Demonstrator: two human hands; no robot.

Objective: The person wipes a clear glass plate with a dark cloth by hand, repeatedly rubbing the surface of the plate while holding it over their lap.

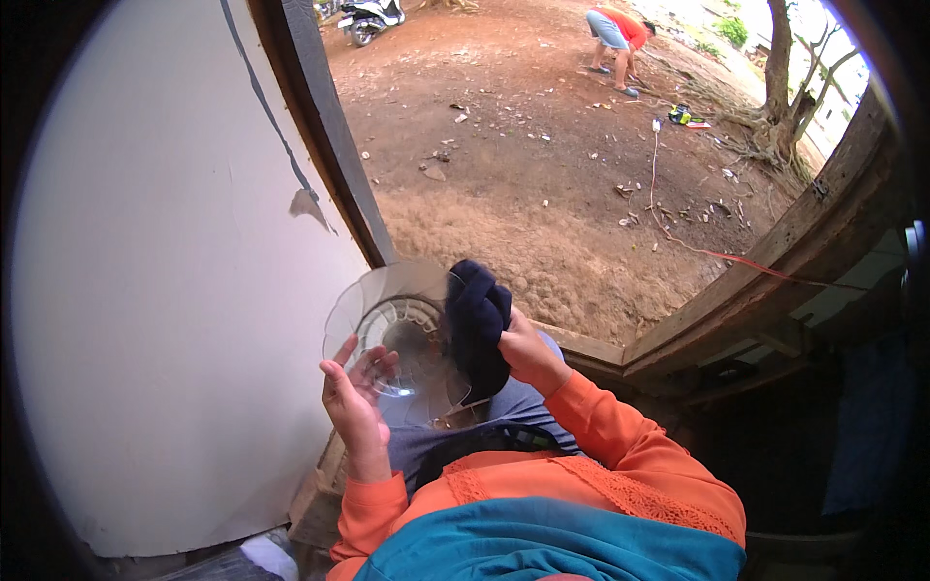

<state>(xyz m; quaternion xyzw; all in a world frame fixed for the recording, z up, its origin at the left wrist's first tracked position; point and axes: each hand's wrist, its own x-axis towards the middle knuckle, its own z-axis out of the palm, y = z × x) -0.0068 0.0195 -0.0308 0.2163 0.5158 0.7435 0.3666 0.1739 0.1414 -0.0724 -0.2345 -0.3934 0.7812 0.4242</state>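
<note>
A clear, scalloped glass bowl or dish (407,290) is held upright above my lap, its round face showing. My left hand (363,399) is at its lower left, fingers spread behind the see-through rim and thumb apart. My right hand (530,352) grips a bunched dark navy cloth (476,312), which lies over the right edge of the glass. Whether fingers under the cloth also pinch the rim is hidden.
A white wall panel (182,290) stands close on the left. Wooden door frame timbers (755,269) border the opening. Outside, a person (617,36) bends over near a tree (781,94); an extension cord (657,210) crosses the dirt, and a motorcycle (370,18) is parked.
</note>
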